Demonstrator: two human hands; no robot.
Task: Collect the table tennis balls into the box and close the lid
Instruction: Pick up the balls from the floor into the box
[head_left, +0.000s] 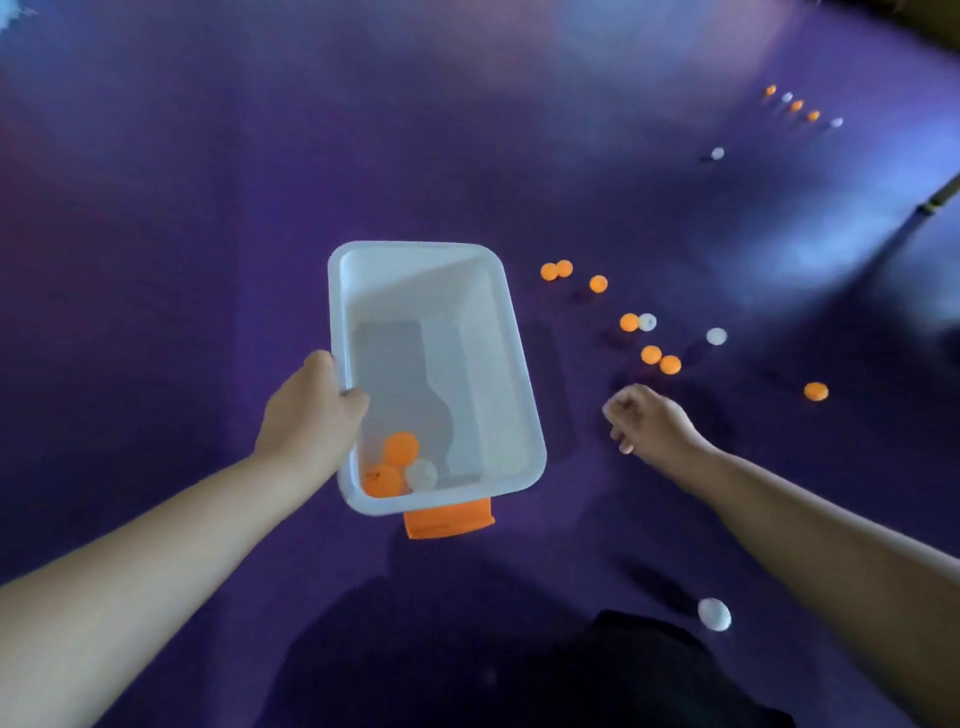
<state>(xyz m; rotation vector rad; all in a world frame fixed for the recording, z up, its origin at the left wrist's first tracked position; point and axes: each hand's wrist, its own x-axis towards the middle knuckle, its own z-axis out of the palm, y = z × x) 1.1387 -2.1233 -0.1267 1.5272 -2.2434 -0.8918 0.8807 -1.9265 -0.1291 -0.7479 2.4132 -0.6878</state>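
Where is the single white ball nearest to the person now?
In the head view, the white ball lies low on the right, beside the right forearm, far from the box.

No legible text (mark on ball (382, 480) blurred)

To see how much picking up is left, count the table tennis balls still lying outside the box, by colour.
Orange balls outside the box: 10
White balls outside it: 6
Total in view: 16
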